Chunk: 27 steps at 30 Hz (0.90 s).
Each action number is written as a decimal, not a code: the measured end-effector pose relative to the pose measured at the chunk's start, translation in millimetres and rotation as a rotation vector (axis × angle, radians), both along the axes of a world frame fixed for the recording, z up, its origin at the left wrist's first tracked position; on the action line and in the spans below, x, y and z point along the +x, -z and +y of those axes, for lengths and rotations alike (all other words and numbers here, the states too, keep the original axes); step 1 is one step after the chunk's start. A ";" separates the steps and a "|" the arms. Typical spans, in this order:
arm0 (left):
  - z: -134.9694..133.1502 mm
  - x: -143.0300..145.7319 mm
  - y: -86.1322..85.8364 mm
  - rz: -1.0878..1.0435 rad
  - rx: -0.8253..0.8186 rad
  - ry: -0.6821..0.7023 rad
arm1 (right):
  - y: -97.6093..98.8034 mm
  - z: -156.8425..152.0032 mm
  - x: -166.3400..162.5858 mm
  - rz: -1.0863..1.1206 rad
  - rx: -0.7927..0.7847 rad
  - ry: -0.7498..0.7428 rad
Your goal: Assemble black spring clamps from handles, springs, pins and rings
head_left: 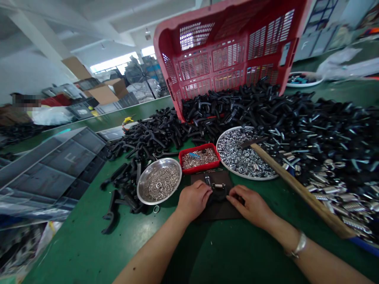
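My left hand (193,200) is closed, with its fingertips pinched at the left side of a dark black plastic part (219,194). On the right side of that part, the thumb and curled fingers of my right hand (252,206) grip its edge. A short coil spring (218,185) and a shiny metal piece (207,180) lie at the part's far side. Beneath is a dark flat pad (219,212) on the green table (142,252). The part's outline blends into the pad, and my fingers hide some of it.
Around the pad stand a metal bowl (141,191) of small pieces, a red tray (184,171) of pins and a white plate (237,173) of nuts. A hammer (296,185) lies across the plate. Black handles (160,134), springs (349,205) and a tipped red crate (195,65) surround them.
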<state>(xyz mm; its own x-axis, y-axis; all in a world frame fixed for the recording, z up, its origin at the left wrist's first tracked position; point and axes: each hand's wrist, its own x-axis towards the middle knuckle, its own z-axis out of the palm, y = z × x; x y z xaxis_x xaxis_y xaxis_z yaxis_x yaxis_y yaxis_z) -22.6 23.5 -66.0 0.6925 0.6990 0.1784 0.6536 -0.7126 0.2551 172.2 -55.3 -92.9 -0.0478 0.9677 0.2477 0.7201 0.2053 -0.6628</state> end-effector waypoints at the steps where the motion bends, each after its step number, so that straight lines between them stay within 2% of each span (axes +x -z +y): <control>1: -0.6 0.9 -0.7 0.005 0.000 -0.015 | -0.4 -0.5 0.3 0.000 0.001 -0.002; 10: 4.0 5.5 -9.3 -0.090 -0.106 -0.055 | 1.6 -0.7 1.0 0.007 -0.016 -0.024; 15: 1.6 7.7 -10.5 0.069 0.014 0.009 | 2.2 -0.8 0.8 0.014 -0.016 -0.026; 19: -4.0 11.1 -11.3 0.189 0.105 0.008 | 1.9 -0.8 0.0 0.011 -0.007 -0.027; 27: -11.5 16.1 -10.2 0.404 0.146 0.046 | 2.4 -1.4 1.3 -0.010 0.003 -0.022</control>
<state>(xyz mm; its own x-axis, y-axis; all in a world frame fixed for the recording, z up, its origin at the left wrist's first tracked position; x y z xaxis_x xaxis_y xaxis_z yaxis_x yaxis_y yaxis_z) -6.5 12.0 -55.9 0.7565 0.6537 -0.0187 0.6473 -0.7526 -0.1205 173.5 -56.7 -95.4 -0.0716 0.9655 0.2503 0.7223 0.2232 -0.6546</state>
